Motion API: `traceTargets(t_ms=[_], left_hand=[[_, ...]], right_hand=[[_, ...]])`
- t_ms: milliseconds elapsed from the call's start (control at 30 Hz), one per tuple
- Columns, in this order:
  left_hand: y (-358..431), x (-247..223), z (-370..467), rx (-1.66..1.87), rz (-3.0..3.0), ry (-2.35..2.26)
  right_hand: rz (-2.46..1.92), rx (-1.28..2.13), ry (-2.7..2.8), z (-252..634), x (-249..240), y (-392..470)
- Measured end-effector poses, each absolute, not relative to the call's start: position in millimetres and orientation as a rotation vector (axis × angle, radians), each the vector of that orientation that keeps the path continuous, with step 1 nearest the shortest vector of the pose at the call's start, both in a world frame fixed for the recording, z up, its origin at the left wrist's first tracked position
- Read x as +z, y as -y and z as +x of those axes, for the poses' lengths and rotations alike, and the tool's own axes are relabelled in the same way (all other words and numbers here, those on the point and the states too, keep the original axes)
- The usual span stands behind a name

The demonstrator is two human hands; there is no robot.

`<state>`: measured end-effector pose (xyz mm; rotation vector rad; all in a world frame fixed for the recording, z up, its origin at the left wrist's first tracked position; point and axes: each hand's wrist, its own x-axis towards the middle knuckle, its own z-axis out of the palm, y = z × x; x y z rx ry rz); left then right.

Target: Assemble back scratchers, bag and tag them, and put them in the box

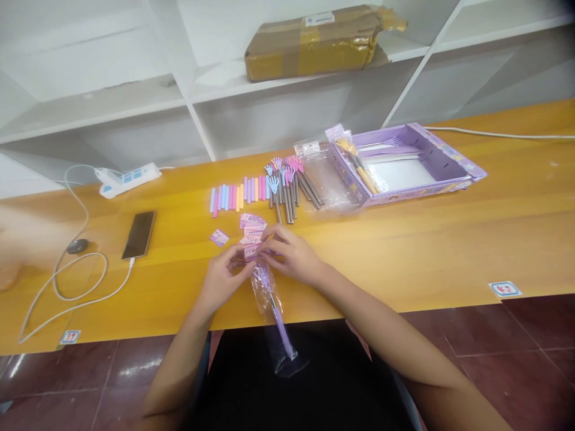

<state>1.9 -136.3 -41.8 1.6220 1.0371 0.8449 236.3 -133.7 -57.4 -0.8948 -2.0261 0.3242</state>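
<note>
Hands point(221, 276) point(291, 254) on bag point(263, 302); purple scratcher point(281, 326) inside

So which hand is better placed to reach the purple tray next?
Likely the right hand: it is nearer the purple tray, on that side. The left hand is farther off, and both are at the top of the clear bag.

From near above, the head camera faces forward and down across the table point(404, 257), shelves point(296, 117) at twelve o'clock, clothing point(323, 395) at six.

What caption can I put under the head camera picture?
Left hand and right hand at the top of a clear bag holding a purple back scratcher, printed cards just beyond.
</note>
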Motion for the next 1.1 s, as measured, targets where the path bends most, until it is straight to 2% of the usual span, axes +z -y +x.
traceTargets(t_ms=[300, 633, 833, 933, 1033, 1100], left_hand=[[133.6, -42.3, 0.8, 0.891, 1.678, -1.134], [136.7, -47.0, -2.2, 0.899, 1.654, -1.114], [137.7, -44.1, -0.2, 0.890, 1.673, -1.172], [137.1, -44.3, -1.3, 0.862, 1.662, -1.181], [138.0, -43.0, -2.8, 0.854, 1.630, -1.200], [139.6, -41.0, -3.2, 0.863, 1.593, -1.198]], right_hand=[[-0.825, 0.298, 2.064, 234.0, -61.1, 133.1], [-0.995, 0.608, 1.948, 227.5, -72.0, 140.2], [-1.003, 0.742, 1.996, 231.8, -55.6, 137.9], [-1.177, 0.814, 2.062, 232.7, -38.4, 148.3], [-1.378, 0.977, 2.060, 230.4, -26.1, 175.4], [-1.363, 1.237, 1.974, 228.2, -24.3, 199.2]])
